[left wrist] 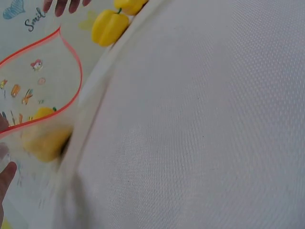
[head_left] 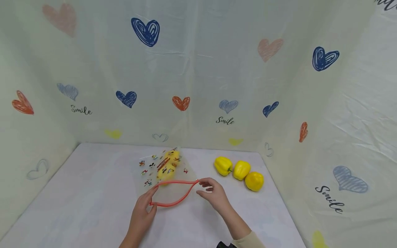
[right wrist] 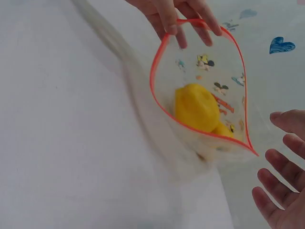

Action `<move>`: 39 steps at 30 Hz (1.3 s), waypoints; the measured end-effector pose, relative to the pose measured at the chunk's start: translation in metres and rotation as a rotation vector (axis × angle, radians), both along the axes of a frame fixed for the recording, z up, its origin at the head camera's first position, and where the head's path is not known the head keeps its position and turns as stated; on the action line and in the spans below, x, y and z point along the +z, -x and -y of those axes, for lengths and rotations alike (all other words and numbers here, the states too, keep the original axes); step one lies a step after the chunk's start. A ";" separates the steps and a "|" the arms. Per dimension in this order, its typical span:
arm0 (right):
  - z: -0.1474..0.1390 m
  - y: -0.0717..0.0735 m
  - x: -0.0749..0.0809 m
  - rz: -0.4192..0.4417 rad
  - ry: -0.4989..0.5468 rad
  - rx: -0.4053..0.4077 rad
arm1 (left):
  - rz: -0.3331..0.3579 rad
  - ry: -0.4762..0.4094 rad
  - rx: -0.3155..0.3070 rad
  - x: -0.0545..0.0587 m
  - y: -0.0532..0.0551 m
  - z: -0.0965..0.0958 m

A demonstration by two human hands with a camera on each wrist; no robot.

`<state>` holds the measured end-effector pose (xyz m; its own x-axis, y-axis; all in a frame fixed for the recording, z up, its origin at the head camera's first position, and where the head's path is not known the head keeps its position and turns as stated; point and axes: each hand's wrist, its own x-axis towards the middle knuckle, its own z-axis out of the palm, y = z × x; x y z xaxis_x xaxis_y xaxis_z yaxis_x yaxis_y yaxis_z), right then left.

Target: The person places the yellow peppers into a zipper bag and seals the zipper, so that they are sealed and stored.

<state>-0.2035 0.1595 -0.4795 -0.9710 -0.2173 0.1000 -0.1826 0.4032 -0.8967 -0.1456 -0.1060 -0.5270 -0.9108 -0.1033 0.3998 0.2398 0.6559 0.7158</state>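
Observation:
A clear zip bag (head_left: 176,193) with a red rim and small cartoon prints lies on the table, its mouth spread wide. Inside are yellow bell peppers (right wrist: 195,107), at least two, partly veiled by the plastic. At the left end of the rim my left hand (head_left: 143,208) holds the bag, fingers and thumb on either side of the red edge. My right hand (head_left: 215,196) is beside the rim's right corner with its fingers spread and loosely bent. A small gap shows between those fingers and the corner in the right wrist view.
To the right of the bag, three more yellow bell peppers (head_left: 242,170) sit in a slanting row on the white table (head_left: 93,193). Cloth walls (head_left: 198,75) printed with hearts stand behind and on both sides.

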 end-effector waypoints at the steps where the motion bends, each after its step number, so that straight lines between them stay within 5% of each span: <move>1: -0.004 0.000 0.001 0.001 -0.001 -0.019 | -0.003 0.002 0.003 -0.001 0.000 0.000; 10: -0.038 0.002 0.001 -0.014 -0.009 -0.203 | -0.062 0.018 0.020 -0.007 0.001 0.002; 20: -0.076 0.009 -0.001 -0.004 -0.043 -0.373 | -0.030 0.006 0.014 -0.005 0.000 0.001; 27: -0.098 0.016 -0.002 0.044 -0.018 -0.453 | -0.043 0.008 0.010 -0.005 0.001 0.003; 39: -0.131 0.026 -0.012 -0.026 -0.072 -0.558 | -0.025 0.003 0.014 -0.005 0.001 0.005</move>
<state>-0.2292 0.2908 -0.4916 -0.9381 0.3211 0.1296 0.0538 0.5049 -0.8615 -0.1465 -0.1107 -0.5319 -0.8989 -0.1149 0.4228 0.2485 0.6610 0.7080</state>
